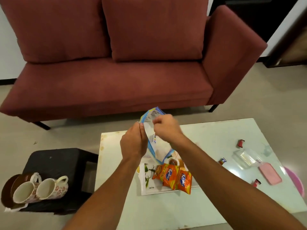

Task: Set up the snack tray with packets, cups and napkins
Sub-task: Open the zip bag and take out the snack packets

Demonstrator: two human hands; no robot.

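Note:
Both hands hold a clear plastic bag with a blue edge (153, 130) in the air above the white table (216, 133). My left hand (133, 143) pinches its left edge near the top. My right hand (166, 127) grips it from the right. Below the bag lies a white tray with a leaf print (146, 178), and two orange snack packets (174, 178) lie on it. Two white floral cups (41, 188) lie on their sides on a black stool (54, 161) at the left, beside a brown bowl (6, 190).
A maroon sofa (116, 63) stands behind the table. On the table's right lie a clear plastic container (245, 157), a pink flat case (270, 173), small red and blue wrapped sweets (240, 143), and a pink round thing (295, 181) at the right edge.

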